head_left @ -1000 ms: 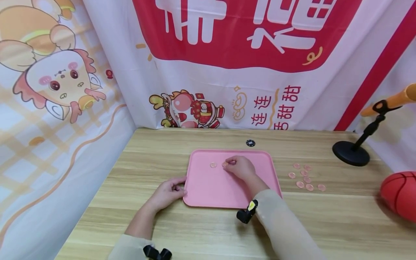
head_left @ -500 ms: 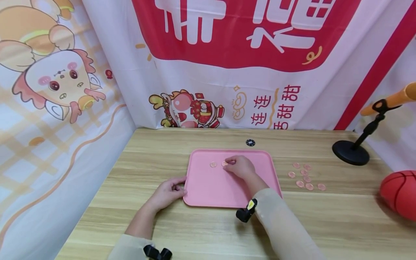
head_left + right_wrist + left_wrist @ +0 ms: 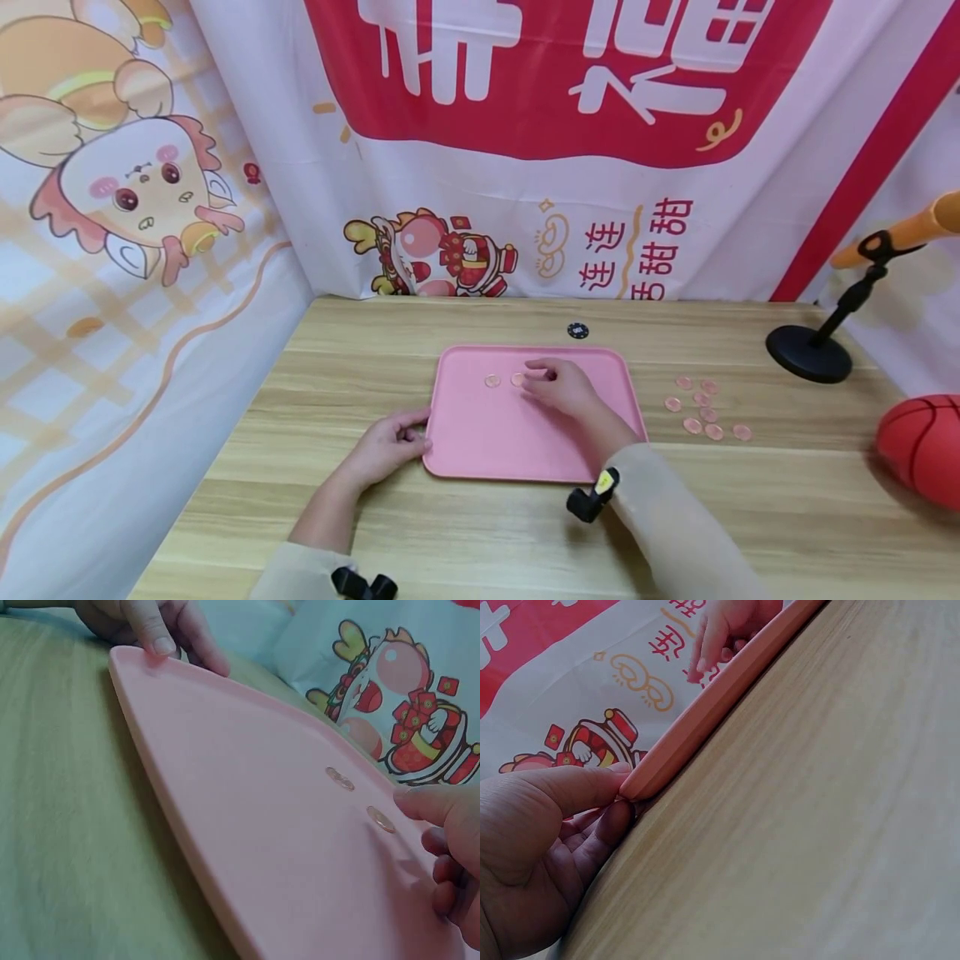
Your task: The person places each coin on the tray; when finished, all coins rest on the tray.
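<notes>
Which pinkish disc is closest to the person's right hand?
The right disc of the two on the pink tray, just beside the right hand; the left tray disc lies farther off, the other pinkish discs out on the table.

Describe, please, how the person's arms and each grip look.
Left sleeve and right sleeve are pale beige. At each wrist sits a small black device; the right one has a yellow patch. Left grip and right grip are gloveless.

The head view's right edge is cutting off the ball (image 3: 922, 452); the right hand (image 3: 562, 388) is hiding part of the tray (image 3: 476, 437).
</notes>
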